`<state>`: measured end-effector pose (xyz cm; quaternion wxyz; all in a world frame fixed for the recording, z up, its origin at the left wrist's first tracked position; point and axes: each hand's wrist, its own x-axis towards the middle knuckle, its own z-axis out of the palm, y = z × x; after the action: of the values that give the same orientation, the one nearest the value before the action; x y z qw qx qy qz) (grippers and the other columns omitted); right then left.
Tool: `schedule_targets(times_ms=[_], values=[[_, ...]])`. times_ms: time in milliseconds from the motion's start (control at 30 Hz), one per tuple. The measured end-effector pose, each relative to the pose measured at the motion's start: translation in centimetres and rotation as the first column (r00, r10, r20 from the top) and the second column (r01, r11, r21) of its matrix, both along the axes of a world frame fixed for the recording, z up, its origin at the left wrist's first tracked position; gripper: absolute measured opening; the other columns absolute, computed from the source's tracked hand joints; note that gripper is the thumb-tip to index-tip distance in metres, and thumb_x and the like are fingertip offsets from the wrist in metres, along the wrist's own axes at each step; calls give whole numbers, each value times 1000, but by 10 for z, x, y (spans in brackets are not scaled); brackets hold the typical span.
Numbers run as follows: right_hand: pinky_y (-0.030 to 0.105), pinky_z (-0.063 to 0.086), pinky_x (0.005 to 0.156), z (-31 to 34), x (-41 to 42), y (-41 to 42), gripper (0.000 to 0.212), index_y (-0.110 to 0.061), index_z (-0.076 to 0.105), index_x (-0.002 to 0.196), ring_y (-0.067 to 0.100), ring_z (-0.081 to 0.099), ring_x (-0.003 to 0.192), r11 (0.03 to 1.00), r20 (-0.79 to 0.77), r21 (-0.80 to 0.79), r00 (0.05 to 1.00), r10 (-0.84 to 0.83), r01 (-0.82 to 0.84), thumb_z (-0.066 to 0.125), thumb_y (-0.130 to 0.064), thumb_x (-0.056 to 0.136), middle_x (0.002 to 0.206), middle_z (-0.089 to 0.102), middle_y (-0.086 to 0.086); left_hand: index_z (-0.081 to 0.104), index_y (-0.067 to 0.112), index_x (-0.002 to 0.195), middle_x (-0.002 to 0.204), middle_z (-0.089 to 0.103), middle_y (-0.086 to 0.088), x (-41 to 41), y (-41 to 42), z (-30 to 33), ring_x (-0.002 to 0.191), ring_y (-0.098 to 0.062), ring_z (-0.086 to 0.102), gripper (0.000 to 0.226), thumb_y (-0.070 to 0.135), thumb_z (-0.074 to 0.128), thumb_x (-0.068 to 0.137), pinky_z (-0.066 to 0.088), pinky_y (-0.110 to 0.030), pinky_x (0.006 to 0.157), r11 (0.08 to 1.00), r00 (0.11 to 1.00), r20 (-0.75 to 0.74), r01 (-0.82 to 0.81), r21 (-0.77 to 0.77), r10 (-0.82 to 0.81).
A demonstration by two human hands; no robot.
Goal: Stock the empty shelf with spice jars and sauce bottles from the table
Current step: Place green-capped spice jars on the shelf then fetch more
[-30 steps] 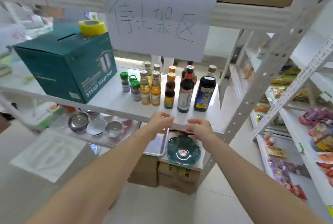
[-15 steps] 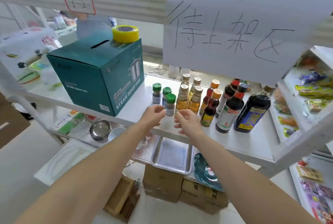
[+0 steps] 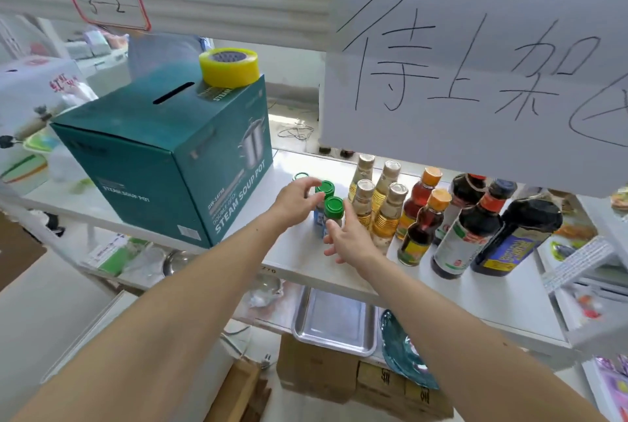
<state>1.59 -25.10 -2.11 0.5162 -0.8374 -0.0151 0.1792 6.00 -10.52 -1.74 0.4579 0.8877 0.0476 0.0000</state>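
Observation:
Three small green-capped spice jars (image 3: 333, 206) stand on the white shelf (image 3: 475, 296), left of several gold-capped oil bottles (image 3: 387, 216). Orange-capped sauce bottles (image 3: 421, 224) and dark soy bottles (image 3: 465, 238) follow to the right. My left hand (image 3: 295, 201) reaches in from the left, its fingertips at the middle jar's cap and partly hiding the rear jar. My right hand (image 3: 350, 238) is at the front jar's right side with fingers spread and holds nothing.
A teal steam-pot box (image 3: 170, 156) with a yellow tape roll (image 3: 229, 66) on top stands left of the jars. A handwritten paper sign (image 3: 475, 47) hangs over the bottles. Below sit a steel tray (image 3: 336, 323), a teal glass plate (image 3: 404, 353) and cardboard boxes (image 3: 316, 370).
Both hands moved from the shelf's front edge forward to the green-capped jars. My head moved closer and left, so the shelf fills more of the view.

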Motion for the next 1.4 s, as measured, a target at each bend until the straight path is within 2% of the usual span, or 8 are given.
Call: schedule_targets(times_ms=[167, 333, 467, 633, 900, 1167, 1267, 1400], values=[[40, 59, 69, -4, 10, 14, 70, -37, -9, 152, 21, 72, 80, 999, -9, -10, 999, -35, 35, 39, -35, 101, 108, 64, 10, 54, 25, 132, 110, 62, -14, 23, 9, 3, 65, -21, 63, 37, 19, 56, 95, 60, -41, 71, 997, 997, -13, 77, 31, -77], [44, 60, 72, -10, 24, 25, 73, -31, -12, 153, 24, 72, 80, 995, 0, -59, 997, -83, 83, 38, -33, 101, 108, 64, 11, 52, 36, 134, 131, 57, 6, 49, 21, 2, 74, -15, 63, 43, 16, 53, 97, 53, -31, 85, 965, 979, -57, 200, 170, -193], [32, 56, 59, -11, 30, 29, 73, -30, -13, 153, 23, 72, 77, 990, -48, -69, 991, -126, 123, 38, -32, 102, 104, 67, 11, 57, 38, 128, 108, 58, 7, 58, 22, 1, 64, -11, 58, 39, 18, 56, 95, 51, -31, 74, 909, 957, -121, 288, 300, -263], [35, 55, 58, -16, 34, 34, 55, -25, 14, 146, 26, 72, 74, 977, 0, -112, 984, -180, 179, 45, -27, 100, 96, 67, 13, 62, 36, 120, 118, 65, 7, 64, 23, -1, 93, -16, 65, 34, 27, 66, 89, 38, -23, 60, 787, 927, -60, 346, 510, -369], [44, 61, 63, -14, 30, 36, 30, -16, 36, 118, 26, 71, 70, 961, 91, -159, 973, -212, 225, 55, -24, 97, 87, 69, 10, 61, 30, 121, 120, 64, 3, 69, 23, -9, 109, -22, 57, 33, 24, 65, 89, 44, -32, 75, 730, 893, 50, 331, 598, -446], [19, 45, 38, -10, 4, 33, 33, -10, 38, 120, 18, 61, 57, 972, 84, -46, 970, -227, 231, 59, -13, 94, 85, 68, 13, 61, 33, 123, 125, 62, 6, 39, 33, -4, 113, -20, 57, 33, 27, 62, 90, 39, -29, 73, 708, 864, 48, 377, 597, -501], [23, 51, 42, -15, -4, 30, 38, -12, 38, 124, 19, 66, 61, 967, 105, -87, 968, -229, 238, 61, -19, 94, 83, 68, 7, 59, 33, 125, 123, 62, 5, 27, 37, -5, 112, -20, 57, 34, 29, 62, 91, 40, -29, 73, 690, 859, 38, 383, 614, -510], [45, 60, 69, -26, -7, 28, 43, -19, 39, 125, 18, 70, 71, 938, 166, -235, 961, -221, 257, 62, -34, 91, 83, 68, -1, 56, 31, 128, 124, 61, 7, 13, 41, -7, 111, -20, 56, 38, 29, 62, 91, 40, -30, 76, 708, 865, 47, 377, 597, -500]])
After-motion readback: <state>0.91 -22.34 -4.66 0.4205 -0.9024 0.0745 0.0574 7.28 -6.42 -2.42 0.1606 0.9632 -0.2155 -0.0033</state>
